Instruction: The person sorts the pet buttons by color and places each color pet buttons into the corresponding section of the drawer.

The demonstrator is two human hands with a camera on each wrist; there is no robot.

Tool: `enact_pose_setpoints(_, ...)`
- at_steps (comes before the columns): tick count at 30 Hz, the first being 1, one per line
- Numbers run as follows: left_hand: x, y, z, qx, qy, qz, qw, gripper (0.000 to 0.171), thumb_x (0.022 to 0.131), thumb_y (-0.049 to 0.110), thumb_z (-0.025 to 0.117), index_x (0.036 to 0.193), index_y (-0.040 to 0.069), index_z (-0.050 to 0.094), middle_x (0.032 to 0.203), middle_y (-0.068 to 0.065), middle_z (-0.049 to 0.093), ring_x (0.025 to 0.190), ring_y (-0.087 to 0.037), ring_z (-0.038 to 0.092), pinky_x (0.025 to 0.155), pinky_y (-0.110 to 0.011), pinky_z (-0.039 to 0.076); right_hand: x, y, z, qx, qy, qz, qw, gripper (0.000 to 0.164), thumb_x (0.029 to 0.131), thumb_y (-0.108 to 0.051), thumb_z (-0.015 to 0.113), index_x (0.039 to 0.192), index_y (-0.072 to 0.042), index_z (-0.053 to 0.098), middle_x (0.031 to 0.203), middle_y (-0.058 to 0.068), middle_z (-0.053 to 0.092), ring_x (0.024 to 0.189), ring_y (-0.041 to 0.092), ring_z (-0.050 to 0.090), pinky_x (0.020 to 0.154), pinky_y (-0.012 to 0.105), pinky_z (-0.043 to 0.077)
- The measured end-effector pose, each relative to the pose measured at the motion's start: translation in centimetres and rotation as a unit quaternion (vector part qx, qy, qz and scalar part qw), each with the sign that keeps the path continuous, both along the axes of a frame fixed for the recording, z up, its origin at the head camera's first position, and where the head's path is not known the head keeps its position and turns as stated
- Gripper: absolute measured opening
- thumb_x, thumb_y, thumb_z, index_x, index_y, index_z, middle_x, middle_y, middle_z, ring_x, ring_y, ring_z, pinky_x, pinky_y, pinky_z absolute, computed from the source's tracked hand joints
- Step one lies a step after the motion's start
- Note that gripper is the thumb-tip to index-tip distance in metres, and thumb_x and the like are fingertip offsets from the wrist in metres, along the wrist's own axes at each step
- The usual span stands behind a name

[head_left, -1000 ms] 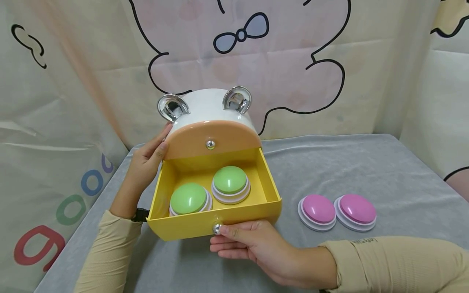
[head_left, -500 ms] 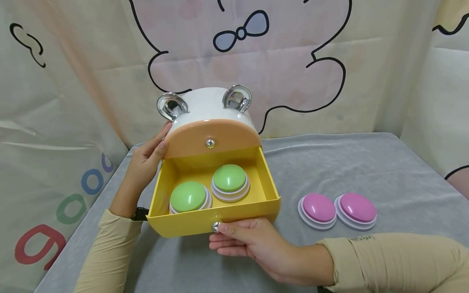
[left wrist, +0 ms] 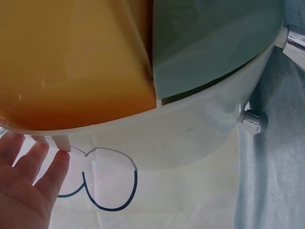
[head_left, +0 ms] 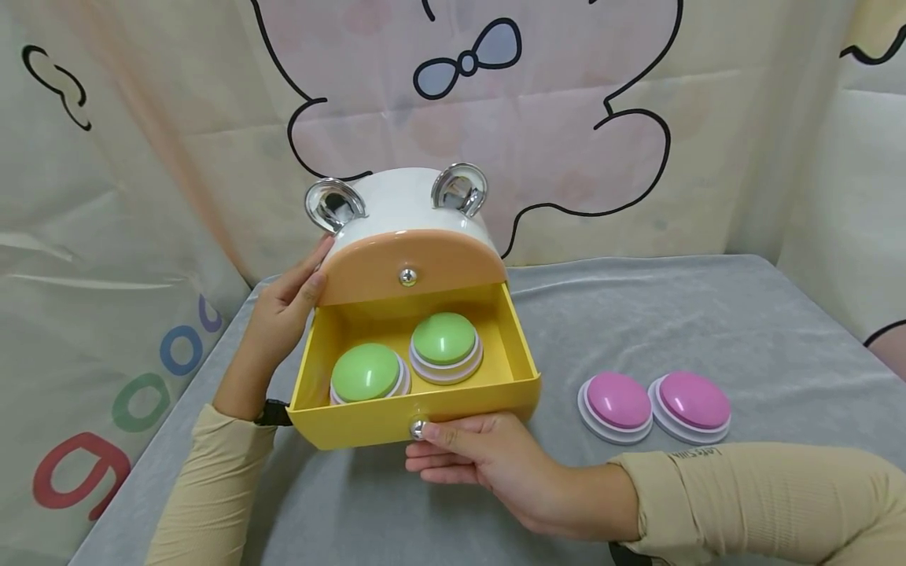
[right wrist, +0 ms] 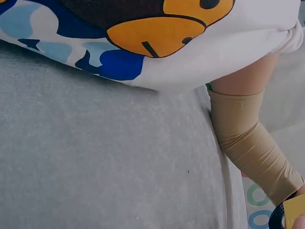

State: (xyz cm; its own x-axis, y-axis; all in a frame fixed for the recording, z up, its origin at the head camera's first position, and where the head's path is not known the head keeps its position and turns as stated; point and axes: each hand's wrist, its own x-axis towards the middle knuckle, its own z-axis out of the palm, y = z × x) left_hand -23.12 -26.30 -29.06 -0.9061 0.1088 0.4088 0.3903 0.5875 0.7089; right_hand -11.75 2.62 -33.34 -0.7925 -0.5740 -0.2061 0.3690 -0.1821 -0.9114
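Note:
A small drawer cabinet [head_left: 403,200] with a white rounded shell and silver ear shapes is tilted up over the table. My left hand [head_left: 279,310] grips its left side, thumb near the front edge; fingers [left wrist: 56,171] touch the white rim in the left wrist view. The yellow drawer [head_left: 347,430] is pulled out. Between thumb and fingers my right hand [head_left: 495,460] pinches its silver knob [head_left: 418,428]. Inside the drawer sit a green-topped push button [head_left: 364,373] and, farther right, a second green push button [head_left: 444,338], both on white bases.
To the right lie a pink push button [head_left: 617,401] and another pink push button [head_left: 690,402], side by side on the grey tablecloth [head_left: 637,314]. A printed curtain [head_left: 566,157] hangs behind the table. An orange front panel [head_left: 453,271] with its own knob sits above the drawer.
The drawer has slid slightly inward, its front and both green buttons shifting toward the cabinet, with the right hand following on the knob. The left hand keeps its grip.

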Motion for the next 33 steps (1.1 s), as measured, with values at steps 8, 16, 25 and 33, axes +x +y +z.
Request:
enact_pose_setpoints(8, 0.0, 0.0, 0.0, 0.005, -0.006, -0.006, 1.0, 0.045, 0.106, 0.036, 0.043, 0.151, 0.038, 0.038, 0.16, 0.012, 0.035, 0.151, -0.013, 0.03, 0.121, -0.049, 0.031, -0.9, -0.2, 0.1, 0.006, 0.01, -0.005, 1.0, 0.042, 0.096, -0.021, 0.065, 0.121, 0.013, 0.063, 0.105, 0.018, 0.076, 0.099, 0.022, 0.075, 0.092, 0.037, 0.059)
enact_pose_setpoints(16, -0.1, -0.2, -0.1, 0.008, -0.001, -0.017, 0.9998, 0.046, 0.106, 0.032, 0.044, 0.151, 0.037, 0.038, 0.16, 0.011, 0.034, 0.15, -0.011, 0.03, 0.122, -0.046, 0.03, -2.1, -0.3, 0.1, -0.001, 0.027, -0.018, 0.999, 0.041, 0.097, -0.019, 0.064, 0.122, 0.014, 0.062, 0.106, 0.021, 0.075, 0.097, 0.021, 0.075, 0.092, 0.037, 0.059)
enact_pose_setpoints(25, 0.0, 0.0, 0.1, 0.006, -0.005, -0.01, 0.9999, 0.045, 0.106, 0.035, 0.045, 0.15, 0.039, 0.039, 0.159, 0.013, 0.035, 0.15, -0.012, 0.031, 0.122, -0.048, 0.03, -3.0, -0.5, -0.1, 0.005, 0.029, -0.014, 0.999, 0.041, 0.097, -0.02, 0.065, 0.121, 0.013, 0.063, 0.103, 0.017, 0.077, 0.098, 0.021, 0.075, 0.091, 0.036, 0.06)
enact_pose_setpoints(33, 0.0, -0.1, 0.1, 0.011, -0.008, -0.01, 0.9999, 0.045, 0.106, 0.035, 0.045, 0.151, 0.039, 0.038, 0.16, 0.013, 0.035, 0.151, -0.011, 0.03, 0.122, -0.048, 0.029, -4.1, -0.6, -0.2, 0.001, 0.042, -0.024, 0.999, 0.04, 0.097, -0.017, 0.064, 0.121, 0.015, 0.062, 0.103, 0.02, 0.076, 0.096, 0.021, 0.076, 0.091, 0.038, 0.059)
